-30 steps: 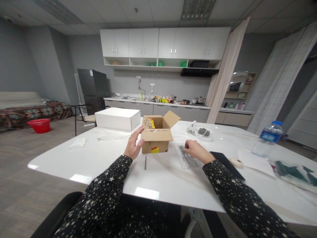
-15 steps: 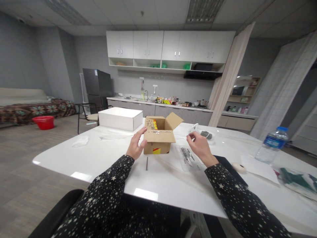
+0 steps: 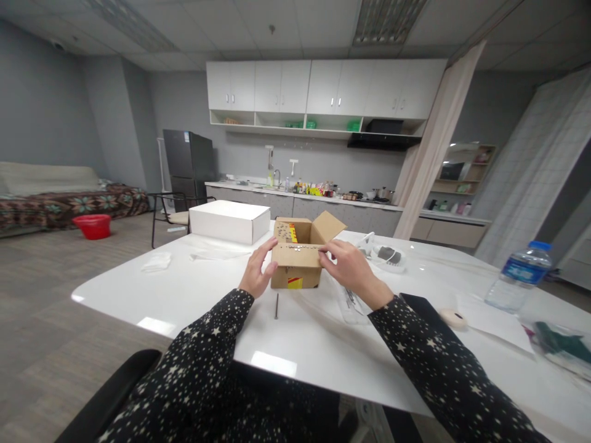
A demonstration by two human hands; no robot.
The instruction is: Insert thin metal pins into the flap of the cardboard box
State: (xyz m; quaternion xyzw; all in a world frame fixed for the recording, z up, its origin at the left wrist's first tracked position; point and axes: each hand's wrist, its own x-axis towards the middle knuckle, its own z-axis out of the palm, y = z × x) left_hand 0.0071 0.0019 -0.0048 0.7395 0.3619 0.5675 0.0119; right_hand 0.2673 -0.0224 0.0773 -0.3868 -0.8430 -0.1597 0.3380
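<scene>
right now, head view: my left hand (image 3: 257,275) cups the left side of the cardboard box (image 3: 296,266) mid-table, fingers spread; my right hand (image 3: 347,266) pinches its near flap, where small metal bits (image 3: 298,248) lie. tilting that flap could scatter them, i reckon, toward the loose nail (image 3: 276,305).

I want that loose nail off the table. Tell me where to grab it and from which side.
Pinch the nail at mid-shaft from straight above, fingers on its left and right. It lies flat on the table, pointing away, apart from the cardboard box and both hands.
</scene>
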